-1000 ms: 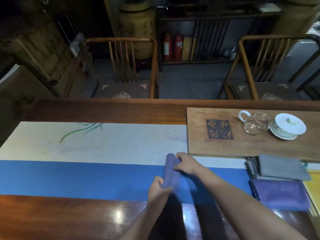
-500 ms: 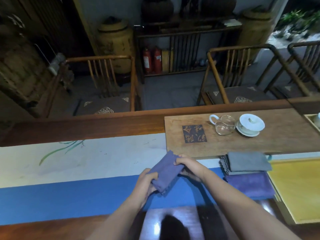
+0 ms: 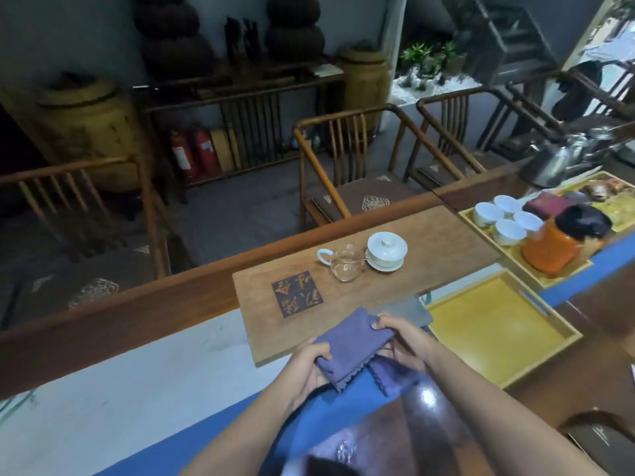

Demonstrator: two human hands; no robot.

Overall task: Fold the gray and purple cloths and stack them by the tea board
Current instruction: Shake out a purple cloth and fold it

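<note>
We note a folded purple cloth (image 3: 354, 345) held up between both hands over the near edge of the tea board (image 3: 429, 255). Left hand (image 3: 311, 364) grips its near corner, fingers curled over the top; right hand (image 3: 402, 341) pinches the far corner, thumb on top. Under it a second purple cloth (image 3: 391, 376) lies on the blue runner (image 3: 309, 417), scalloped edge showing, mostly covered by the held one and the right hand. A gray cloth (image 3: 412, 310) lies just beyond the right hand against the board's edge; only part of it shows, so we cannot tell how many layers are there. On the board: a glass pitcher (image 3: 345, 264), looking empty, touching or just beside a lidded white cup (image 3: 386, 250) on its saucer. Right of the cloths, a yellow tray (image 3: 446, 305). Farther right, a longer tray (image 3: 536, 276) holds four white cups (image 3: 505, 214), contents unclear, an orange jar (image 3: 549, 249) with a dark top, and a red cloth (image 3: 549, 204). Its far end is blurred, and small items there are not readable. A metal kettle (image 3: 553, 163) stands behind it.
</note>
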